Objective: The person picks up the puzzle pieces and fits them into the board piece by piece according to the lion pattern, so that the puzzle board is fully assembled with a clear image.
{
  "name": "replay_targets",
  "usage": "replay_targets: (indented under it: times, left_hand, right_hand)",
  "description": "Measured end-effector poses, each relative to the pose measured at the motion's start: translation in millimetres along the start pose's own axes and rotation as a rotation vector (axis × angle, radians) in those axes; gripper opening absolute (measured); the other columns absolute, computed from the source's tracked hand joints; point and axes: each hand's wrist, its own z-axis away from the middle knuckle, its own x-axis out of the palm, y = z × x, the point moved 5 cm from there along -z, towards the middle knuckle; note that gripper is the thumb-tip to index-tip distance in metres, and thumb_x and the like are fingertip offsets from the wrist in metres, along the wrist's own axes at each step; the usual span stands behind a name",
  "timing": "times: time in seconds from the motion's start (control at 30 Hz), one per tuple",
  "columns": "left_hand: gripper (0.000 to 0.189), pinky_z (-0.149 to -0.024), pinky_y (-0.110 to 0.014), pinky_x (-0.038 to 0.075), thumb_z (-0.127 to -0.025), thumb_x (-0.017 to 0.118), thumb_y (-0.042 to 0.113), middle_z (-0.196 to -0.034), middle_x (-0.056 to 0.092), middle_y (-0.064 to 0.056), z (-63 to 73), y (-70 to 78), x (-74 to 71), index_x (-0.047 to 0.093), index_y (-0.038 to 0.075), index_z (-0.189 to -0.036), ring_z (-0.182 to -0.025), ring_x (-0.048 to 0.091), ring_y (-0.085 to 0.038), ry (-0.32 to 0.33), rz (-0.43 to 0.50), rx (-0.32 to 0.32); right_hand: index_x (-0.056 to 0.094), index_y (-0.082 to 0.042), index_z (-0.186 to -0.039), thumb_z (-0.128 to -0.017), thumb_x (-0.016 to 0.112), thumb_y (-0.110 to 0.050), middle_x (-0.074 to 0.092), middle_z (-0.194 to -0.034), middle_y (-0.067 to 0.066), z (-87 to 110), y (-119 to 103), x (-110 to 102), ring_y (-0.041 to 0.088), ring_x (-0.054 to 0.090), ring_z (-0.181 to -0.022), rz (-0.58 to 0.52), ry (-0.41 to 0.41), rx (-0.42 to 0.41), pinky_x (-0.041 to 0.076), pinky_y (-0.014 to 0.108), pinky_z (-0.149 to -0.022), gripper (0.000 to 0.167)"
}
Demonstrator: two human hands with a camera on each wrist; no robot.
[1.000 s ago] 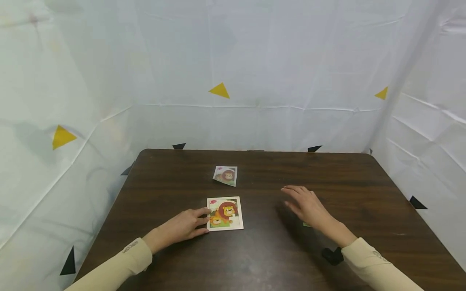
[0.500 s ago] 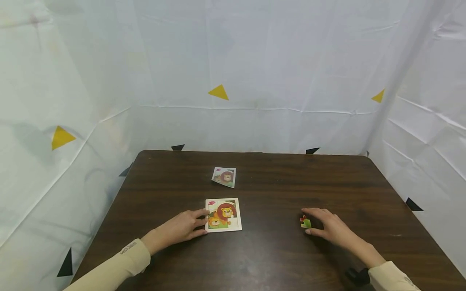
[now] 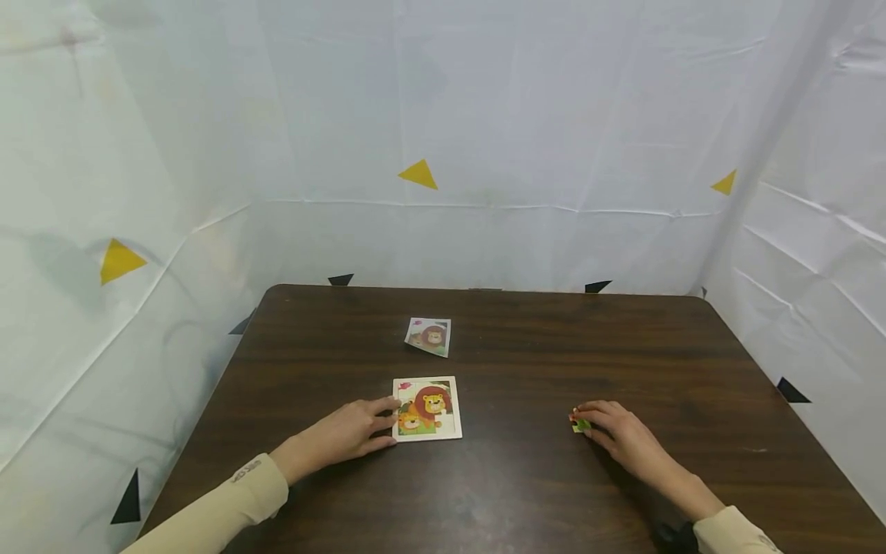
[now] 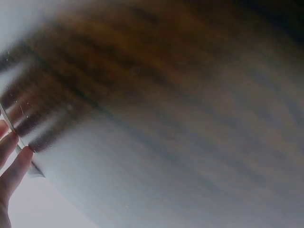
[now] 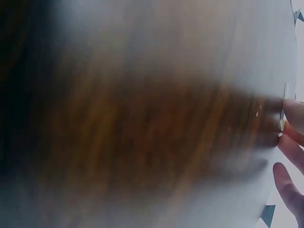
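A square lion jigsaw in a white tray (image 3: 450,425) lies left of the table's middle, with a bare white gap at its lower right. My left hand (image 3: 348,431) rests with extended fingertips on the tray's left edge. In the left wrist view its fingers (image 4: 18,170) reach that edge at the far left. To the right, a small green and red puzzle piece (image 3: 578,425) lies under the fingertips of my right hand (image 3: 628,440), which pinches it near the tabletop. Those fingers hide part of the piece. The right wrist view shows the fingers (image 5: 292,147) at its right border.
Behind the tray lies a printed lion picture card (image 3: 431,348) with one curled corner. The dark wood table (image 3: 512,477) has white sheeting (image 3: 512,115) behind and at both sides. A black object (image 3: 674,535) is beside the right cuff.
My right hand moved right and down to the puzzle piece, and its spread thumb and fingers then closed on it. The left hand stayed on the tray edge.
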Motion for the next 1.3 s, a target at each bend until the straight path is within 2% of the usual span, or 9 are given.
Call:
replay_targets:
  times: [0.23, 0.6, 0.9, 1.07, 1.3]
  left_hand:
    - [0.039, -0.085, -0.037, 0.054, -0.092, 0.065, 0.035, -0.131, 0.056, -0.010, -0.2, 0.2, 1.0, 0.069, 0.007, -0.119, -0.105, 0.064, -0.021, 0.003, 0.000, 0.003]
    - [0.040, -0.084, -0.033, 0.055, -0.092, 0.065, 0.034, -0.131, 0.056, -0.012, -0.9, 4.1, -1.5, 0.069, 0.004, -0.118, -0.105, 0.064, -0.021, 0.006, -0.025, 0.019]
    - [0.040, -0.084, -0.035, 0.055, -0.092, 0.065, 0.035, -0.132, 0.055, -0.011, 0.1, 3.0, -1.2, 0.069, 0.005, -0.119, -0.105, 0.064, -0.021, 0.007, -0.020, 0.006]
    - [0.040, -0.084, -0.036, 0.055, -0.092, 0.065, 0.035, -0.132, 0.055, -0.011, -0.3, 1.8, -2.2, 0.069, 0.005, -0.119, -0.105, 0.064, -0.021, 0.003, -0.013, 0.001]
    - [0.040, -0.084, -0.036, 0.055, -0.092, 0.065, 0.036, -0.132, 0.055, -0.010, -0.1, 1.4, -1.4, 0.069, 0.006, -0.119, -0.104, 0.064, -0.021, 0.008, -0.024, 0.007]
  right_hand:
    - [0.071, -0.008, -0.105, -0.065, 0.083, 0.003, 0.065, -0.106, 0.005, -1.7, -5.1, -0.3, 0.021, 0.062, -0.092, 0.024, 0.013, -0.012, 0.053, 0.041, -0.067, 0.043]
    - [0.071, -0.011, -0.104, -0.067, 0.082, -0.002, 0.065, -0.103, 0.003, -0.8, -7.7, -0.1, 0.018, 0.061, -0.088, 0.049, 0.028, -0.051, 0.044, 0.029, -0.061, 0.039]
    - [0.070, -0.010, -0.112, -0.070, 0.082, -0.003, 0.065, -0.116, 0.009, -1.4, -4.0, 1.4, 0.024, 0.061, -0.102, -0.009, -0.017, -0.036, 0.044, 0.036, -0.066, 0.045]
    - [0.070, -0.011, -0.113, -0.071, 0.080, -0.001, 0.065, -0.118, 0.009, -4.1, -5.1, 1.2, 0.024, 0.060, -0.104, -0.015, -0.031, -0.062, 0.041, 0.033, -0.067, 0.045]
    - [0.070, -0.012, -0.112, -0.072, 0.079, -0.002, 0.064, -0.117, 0.009, -6.1, -3.9, 3.5, 0.025, 0.059, -0.103, -0.005, -0.057, -0.063, 0.043, 0.036, -0.068, 0.042]
